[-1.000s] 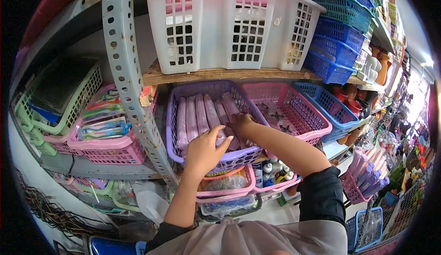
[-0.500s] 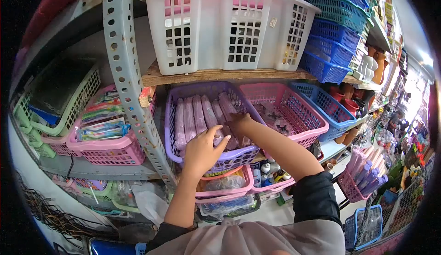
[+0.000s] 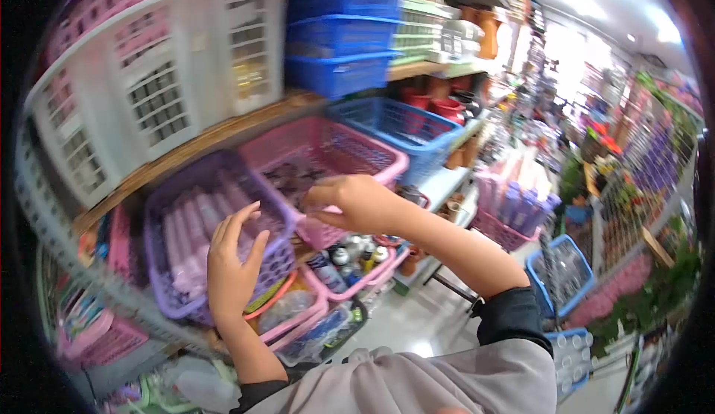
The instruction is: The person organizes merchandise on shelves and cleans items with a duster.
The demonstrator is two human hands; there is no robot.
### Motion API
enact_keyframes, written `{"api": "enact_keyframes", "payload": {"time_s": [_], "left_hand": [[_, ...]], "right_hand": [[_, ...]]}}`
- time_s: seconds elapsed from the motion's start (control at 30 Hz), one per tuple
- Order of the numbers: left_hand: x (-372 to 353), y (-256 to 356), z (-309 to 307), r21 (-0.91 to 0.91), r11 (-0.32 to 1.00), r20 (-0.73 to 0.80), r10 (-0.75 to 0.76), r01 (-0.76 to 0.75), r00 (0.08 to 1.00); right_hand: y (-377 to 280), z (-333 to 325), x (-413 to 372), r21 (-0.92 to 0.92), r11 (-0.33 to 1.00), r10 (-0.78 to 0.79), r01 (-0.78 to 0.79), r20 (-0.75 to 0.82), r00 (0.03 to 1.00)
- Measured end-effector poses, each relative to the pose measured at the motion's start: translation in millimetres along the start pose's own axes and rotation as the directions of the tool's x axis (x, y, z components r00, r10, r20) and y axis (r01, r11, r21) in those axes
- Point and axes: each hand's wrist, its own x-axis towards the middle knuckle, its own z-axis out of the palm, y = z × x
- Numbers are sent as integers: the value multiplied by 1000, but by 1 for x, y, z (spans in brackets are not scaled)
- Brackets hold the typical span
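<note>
Wrapped pink packets (image 3: pixel 188 231) lie side by side in a purple basket (image 3: pixel 175 310) on the shelf. Over the right edge of that basket is my left hand (image 3: pixel 234 265), its thumb and fingers apart and nothing between them. A pink basket (image 3: pixel 387 169) stands beside the purple one, with small dark-patterned items at its bottom. My right hand (image 3: pixel 339 204) is over the front of the pink basket, fingers bent downward and partly blurred; whether they hold anything is not visible.
A big white basket (image 3: pixel 201 64) and stacked blue baskets (image 3: pixel 342 34) stand on the wooden shelf above. A light blue basket (image 3: pixel 439 146) is to the right. Below are pink trays (image 3: pixel 357 289) with bottles. A basket of purple-and-pink rolls (image 3: pixel 506 239) stands by the aisle.
The view has swung to the right. My right hand has left the packets in the purple basket and moved over to the pink basket. My left hand stays by the purple basket.
</note>
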Motion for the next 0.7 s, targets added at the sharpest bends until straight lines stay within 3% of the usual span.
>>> {"api": "enact_keyframes", "payload": {"time_s": [0.1, 0.17, 0.23, 0.3, 0.4, 0.43, 0.53, 0.63, 0.67, 0.7], "left_hand": [[14, 32, 58, -252, 958, 167, 179, -133, 970], [20, 46, 105, -409, 896, 307, 314, -173, 899], [20, 78, 147, -516, 852, 420, 345, -91, 840], [17, 98, 195, -598, 792, 440, 452, -122, 776], [11, 134, 256, -689, 720, 565, 461, 84, 684], [8, 134, 283, -689, 724, 573, 507, 43, 644], [-4, 155, 346, -726, 614, 661, 496, 310, 563], [-19, 156, 418, -713, 446, 701, 453, 541, 551], [-25, 155, 440, -637, 323, 767, 359, 700, 532], [-31, 156, 462, -632, 292, 774, 274, 718, 571]], "right_hand": [[-5, -41, -62, -37, 991, 130, -128, 34, 991], [-2, -61, -106, -76, 981, 177, -179, -29, 984], [-7, -88, -148, -56, 934, 351, -353, -35, 936], [3, -102, -197, -41, 911, 405, -410, -89, 910], [16, -121, -266, 0, 811, 579, -585, -146, 802], [20, -125, -289, -5, 801, 591, -599, -158, 791], [23, -130, -349, 119, 654, 745, -747, -273, 609], [19, -130, -403, 300, 483, 870, -823, -266, 415], [23, -122, -427, 328, 447, 887, -833, -285, 364], [23, -117, -445, 389, 396, 909, -832, -298, 293]]}}
